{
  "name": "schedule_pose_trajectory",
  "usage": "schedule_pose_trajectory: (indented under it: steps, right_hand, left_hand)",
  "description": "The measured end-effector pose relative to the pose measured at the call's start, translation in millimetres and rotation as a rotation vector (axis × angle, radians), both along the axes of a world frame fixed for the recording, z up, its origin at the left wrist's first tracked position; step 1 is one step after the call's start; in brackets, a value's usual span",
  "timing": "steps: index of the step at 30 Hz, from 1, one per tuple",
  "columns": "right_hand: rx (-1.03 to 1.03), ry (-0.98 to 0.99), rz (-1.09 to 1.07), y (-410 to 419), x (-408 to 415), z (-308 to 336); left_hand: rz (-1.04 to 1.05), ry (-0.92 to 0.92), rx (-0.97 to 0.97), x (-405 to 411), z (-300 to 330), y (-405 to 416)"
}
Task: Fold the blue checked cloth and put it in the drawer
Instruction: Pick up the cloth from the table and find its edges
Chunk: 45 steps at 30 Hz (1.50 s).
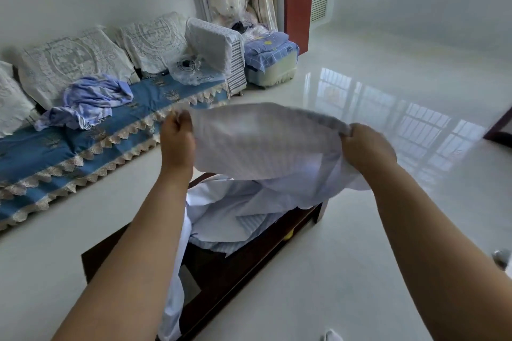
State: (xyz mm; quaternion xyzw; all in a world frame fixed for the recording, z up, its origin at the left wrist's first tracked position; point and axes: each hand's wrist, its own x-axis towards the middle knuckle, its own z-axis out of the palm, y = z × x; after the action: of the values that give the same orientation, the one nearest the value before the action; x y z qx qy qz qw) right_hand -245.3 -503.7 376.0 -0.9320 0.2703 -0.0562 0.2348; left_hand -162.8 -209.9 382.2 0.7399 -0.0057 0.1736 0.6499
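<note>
I hold a pale blue checked cloth (266, 141) stretched between both hands at chest height. My left hand (177, 138) grips its left edge in a closed fist. Its right edge is pinched in my right hand (365, 147). The cloth's lower part droops onto a pile of light blue and white fabric (227, 219) that fills a dark wooden drawer (249, 266) standing open on the floor below my arms. A strip of white fabric hangs over the drawer's near left side.
A sofa with a blue lace-trimmed cover (91, 135) runs along the left, with a crumpled lilac garment (91, 102) and lace cushions on it. A covered stool (271, 61) and a wrapped soft toy (230, 3) stand beyond. Glossy white floor (388, 86) lies to the right.
</note>
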Motion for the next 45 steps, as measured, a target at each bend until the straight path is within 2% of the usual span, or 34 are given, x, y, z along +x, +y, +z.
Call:
schedule_pose_trajectory:
  steps: [3, 5, 7, 9, 10, 14, 17, 18, 22, 25, 27, 30, 33, 35, 37, 39, 41, 45]
  right_hand:
    - [-0.005, 0.405, 0.109, 1.4, -21.9, -35.8]
    - [0.045, 0.474, 0.310, 7.5, -34.0, -50.6]
    - [0.248, 0.333, 0.507, 27.1, -42.5, -49.3]
    - [0.485, 0.082, 0.543, 44.4, -46.7, -47.2]
    - [0.524, -0.010, 0.529, 47.7, -47.4, -47.8]
    - [0.358, -0.069, 0.360, 21.4, -58.1, -54.6]
    - [0.490, -0.249, 0.221, -4.9, -68.8, -52.4]
    - [0.503, -0.317, 0.185, -12.3, -72.4, -50.1]
    - [0.450, -0.543, 0.043, -50.3, -88.4, -45.1]
    - [0.344, -0.642, -0.121, -80.1, -99.2, -43.4]
    - [0.219, -0.563, -0.247, -100.7, -106.3, -43.4]
    - [0.096, -0.285, -0.318, -123.8, -120.5, -40.2]
    - [0.045, 0.058, 0.011, -109.4, -124.4, -35.8]
    - [0.121, 0.190, 0.172, -90.1, -123.8, -43.7]
    - [0.256, 0.146, 0.148, -92.3, -124.3, -55.4]
    - [0.317, 0.081, 0.070, -110.0, -128.8, -60.4]
    - [0.288, 0.068, 0.060, -126.5, -135.9, -61.7]
    - [0.208, -0.173, -0.009, -150.1, -149.7, -59.9]
  left_hand:
    - [-0.287, 0.073, 0.163, -23.6, -23.8, -31.5]
    - [-0.412, 0.073, 0.255, -42.3, -43.5, -55.5]
    - [-0.500, 0.083, 0.257, -58.7, -59.1, -80.0]
    - [-0.589, 0.091, 0.254, -71.2, -70.7, -102.1]
    - [-0.612, 0.096, 0.249, -76.0, -74.8, -110.8]
    - [-0.725, 0.276, 0.147, -81.5, -92.9, -125.3]
    - [-0.930, 0.447, 0.465, -75.0, -115.9, -129.0]
    - [-0.927, 0.485, 0.590, -71.7, -124.8, -131.2]
    - [-0.680, 0.457, 0.916, -42.0, -150.8, -136.7]
    - [-0.565, 0.366, 1.041, -24.8, -152.2, -141.0]
    - [-0.519, 0.219, 1.030, -25.3, -141.4, -154.2]
    - [-0.534, 0.023, 1.050, -39.5, -112.8, -190.3]
    - [-0.691, -0.127, 1.071, -65.0, -80.9, -237.1]
    - [-0.844, -0.202, 1.064, -86.8, -63.5, -264.2]
    - [-0.937, -0.259, 1.051, -104.3, -52.4, -280.9]
    - [-1.006, -0.233, 0.983, -113.5, -51.8, -287.5]
    - [-1.080, -0.110, 0.931, -115.0, -59.4, -288.5]
    - [-1.086, 0.102, 1.099, -89.7, -94.4, -284.7]
